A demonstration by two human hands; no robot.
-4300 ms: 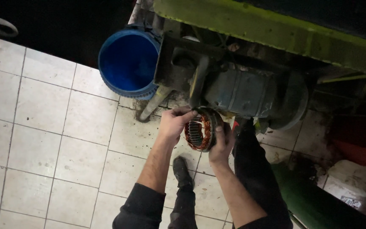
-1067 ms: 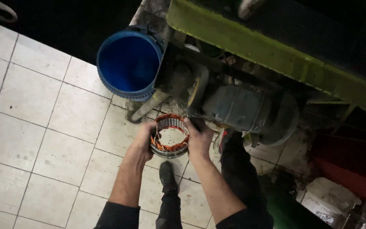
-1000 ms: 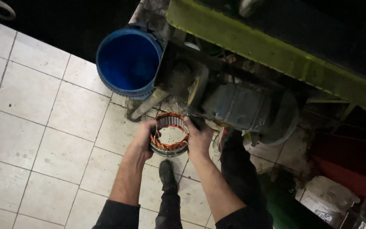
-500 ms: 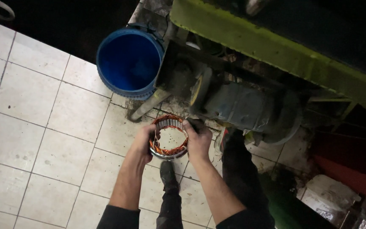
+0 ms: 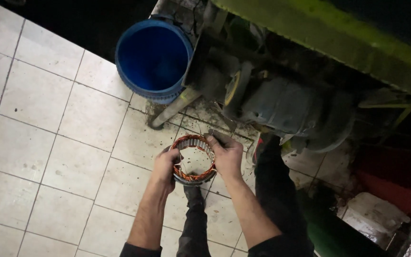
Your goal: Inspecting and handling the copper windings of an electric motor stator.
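Note:
A round metal stator ring with copper windings (image 5: 193, 140) is held up in front of me over the tiled floor, its open bore facing the camera. My left hand (image 5: 166, 166) grips its left rim. My right hand (image 5: 226, 153) grips its right rim, fingers curled over the top edge. Both forearms reach up from the bottom of the head view, with dark sleeves pushed back.
A blue plastic bucket (image 5: 153, 58) stands on the white floor tiles (image 5: 48, 143) at the upper left. A grey electric motor (image 5: 286, 107) sits under a green machine frame (image 5: 338, 43) to the right. My dark trouser legs and shoe (image 5: 193, 195) are below.
Over the last four seconds the stator turned from side-on to bore facing me and shifted left, away from the motor. In the last second both hands kept their grip with little movement.

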